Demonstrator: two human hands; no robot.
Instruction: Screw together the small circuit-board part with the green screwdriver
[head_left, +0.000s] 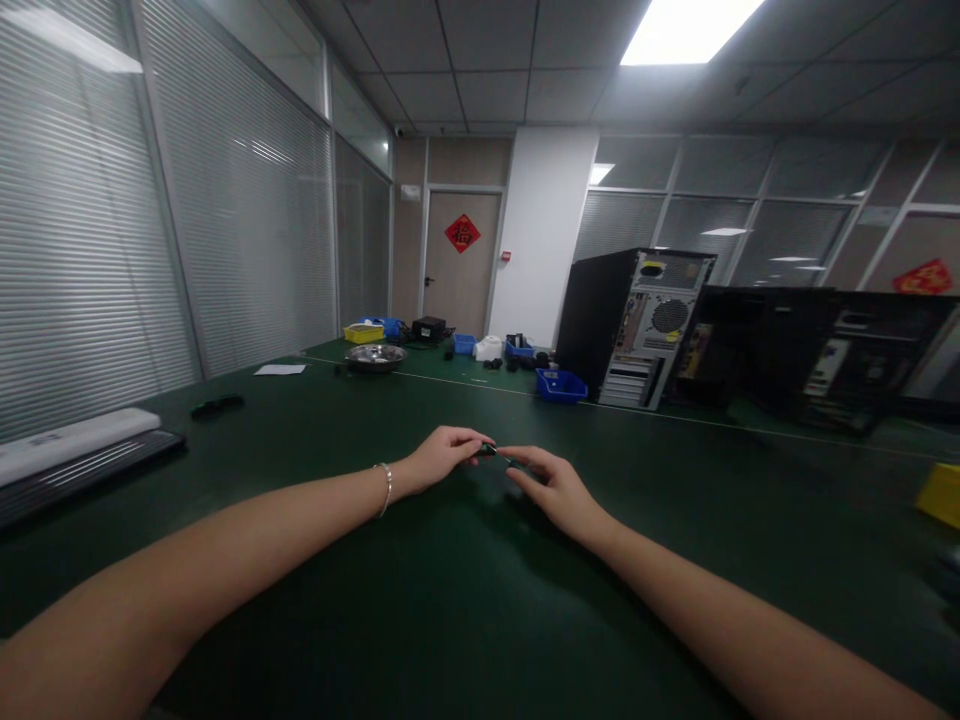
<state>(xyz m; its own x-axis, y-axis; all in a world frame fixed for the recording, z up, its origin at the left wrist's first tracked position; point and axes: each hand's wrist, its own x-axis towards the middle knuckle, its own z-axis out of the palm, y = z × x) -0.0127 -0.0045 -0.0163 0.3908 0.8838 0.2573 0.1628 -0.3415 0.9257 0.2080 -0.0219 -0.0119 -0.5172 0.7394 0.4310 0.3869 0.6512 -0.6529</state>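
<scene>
Above the dark green tabletop [450, 600], my two hands meet near the middle of the view. My left hand [444, 455], with a bracelet [387, 490] at the wrist, pinches a small dark piece [487, 449] between thumb and fingers. From that piece a thin metal shaft runs toward my right hand [559, 488]. The fingers of the right hand are closed on the dark greenish handle [514, 463] of what looks like a small screwdriver. Fingers hide most of both things, and the kind of the dark piece is too small to tell.
A blue bin [561, 386] stands beyond my hands, beside an upright computer case [637, 330]. Further back are a metal bowl [375, 358] and a yellow tray [364, 333]. Dark glasses [217, 406] and a keyboard [90, 475] lie left; a yellow box [941, 495] is right.
</scene>
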